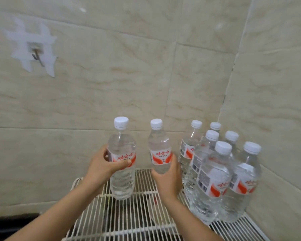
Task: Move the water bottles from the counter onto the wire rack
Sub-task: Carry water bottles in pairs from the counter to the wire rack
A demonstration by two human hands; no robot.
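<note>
My left hand (102, 166) grips a clear water bottle (122, 181) with a white cap and red-and-white label, upright over the left part of the white wire rack (129, 223). Its base looks close to the wires; contact is unclear. My right hand (169, 178) holds a second, similar bottle (159, 150) upright above the rack's middle, its lower part hidden behind my hand. Several more bottles of the same kind (214, 181) stand packed together on the rack's right side, in the wall corner.
Beige marbled wall tiles close in behind and to the right of the rack. A metal hook (36, 56) on a white adhesive patch hangs on the wall at upper left. A dark surface (16, 223) lies below the rack at lower left.
</note>
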